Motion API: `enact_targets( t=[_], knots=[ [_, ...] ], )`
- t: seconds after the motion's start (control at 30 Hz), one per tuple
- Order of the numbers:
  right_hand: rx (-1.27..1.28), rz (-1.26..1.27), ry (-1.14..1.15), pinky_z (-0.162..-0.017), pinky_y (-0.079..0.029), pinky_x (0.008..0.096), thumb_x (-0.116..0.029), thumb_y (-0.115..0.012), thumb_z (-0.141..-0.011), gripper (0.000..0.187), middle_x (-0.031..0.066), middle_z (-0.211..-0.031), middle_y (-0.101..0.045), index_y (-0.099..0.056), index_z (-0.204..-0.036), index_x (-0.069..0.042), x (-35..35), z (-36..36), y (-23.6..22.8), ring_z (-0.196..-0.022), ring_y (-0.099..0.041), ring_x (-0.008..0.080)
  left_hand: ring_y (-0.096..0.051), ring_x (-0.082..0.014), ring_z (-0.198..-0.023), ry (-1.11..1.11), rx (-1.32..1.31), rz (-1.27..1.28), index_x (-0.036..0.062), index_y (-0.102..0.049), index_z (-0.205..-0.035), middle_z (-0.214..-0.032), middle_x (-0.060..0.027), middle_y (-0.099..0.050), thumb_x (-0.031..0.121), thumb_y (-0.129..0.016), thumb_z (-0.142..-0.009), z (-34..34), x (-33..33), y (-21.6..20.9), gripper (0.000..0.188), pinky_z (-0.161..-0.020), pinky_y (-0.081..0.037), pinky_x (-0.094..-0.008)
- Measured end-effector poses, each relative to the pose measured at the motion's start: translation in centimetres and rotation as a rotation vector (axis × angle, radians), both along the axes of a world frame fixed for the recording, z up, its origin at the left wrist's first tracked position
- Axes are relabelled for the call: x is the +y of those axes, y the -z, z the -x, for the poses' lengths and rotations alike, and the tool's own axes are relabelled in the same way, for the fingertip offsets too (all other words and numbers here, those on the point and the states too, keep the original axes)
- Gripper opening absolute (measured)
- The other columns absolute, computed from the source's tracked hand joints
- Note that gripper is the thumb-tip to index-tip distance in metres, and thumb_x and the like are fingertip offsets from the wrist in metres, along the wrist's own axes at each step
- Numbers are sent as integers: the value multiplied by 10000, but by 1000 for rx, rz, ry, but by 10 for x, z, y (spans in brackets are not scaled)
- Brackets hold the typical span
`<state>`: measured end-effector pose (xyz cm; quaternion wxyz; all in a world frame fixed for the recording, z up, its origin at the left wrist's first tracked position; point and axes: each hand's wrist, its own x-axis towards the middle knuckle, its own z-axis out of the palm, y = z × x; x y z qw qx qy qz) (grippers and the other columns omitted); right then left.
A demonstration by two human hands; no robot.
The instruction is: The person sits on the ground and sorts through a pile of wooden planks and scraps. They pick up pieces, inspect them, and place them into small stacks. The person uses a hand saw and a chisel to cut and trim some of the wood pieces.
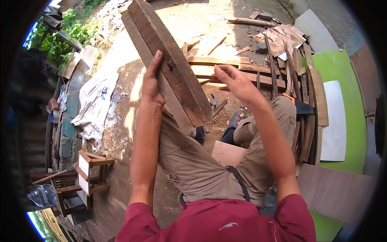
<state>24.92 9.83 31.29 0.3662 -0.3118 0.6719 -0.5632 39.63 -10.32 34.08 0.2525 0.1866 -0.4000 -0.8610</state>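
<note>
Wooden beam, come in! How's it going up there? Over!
Left grip holding wooden beam, tilted. Right grip raised beside it, not touching. Loose planks on the ground beyond. Over.

Brown, sunlit ground (121, 173) stretches below us. On it we see a rumpled white cloth (94, 103) toward nine o'clock and wooden planks (219, 61) around one o'clock.

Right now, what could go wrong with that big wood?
The long, rough, dark brown wooden timber could slip, as only the left hand grips it; the right hand is apart from it. Its near end is close to the khaki-trousered left leg, so a fall might bruise it. Its rough surface might also splinter bare skin.
</note>
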Motion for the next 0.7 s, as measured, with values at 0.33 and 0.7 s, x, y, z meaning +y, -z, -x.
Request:
enact_targets(
  t=[0.33,0.7],
  knots=[
    [528,-634,-55,-772,-551,366,-387,-748,-925,475,182,-914,-721,-674,-1065,60,-28,203,215,-855,-689,237,-730,-259,-931,-156,-53,-210,-14,-587,-1274,-1093,-161,-701,335,-712,-948,2,-78,61,493,-803,-646,-415],
    [1021,-687,44,-1203,-307,455,-372,-787,-844,889,252,-1542,-377,-349,-1499,40,-213,281,386,-1440,-351,413,-725,-276,-974,-473,-355,-377,7,-555,-1340,-1144,-170,-690,390,-656,-982,29,-97,65,534,-819,-635,-426]
  ],
)
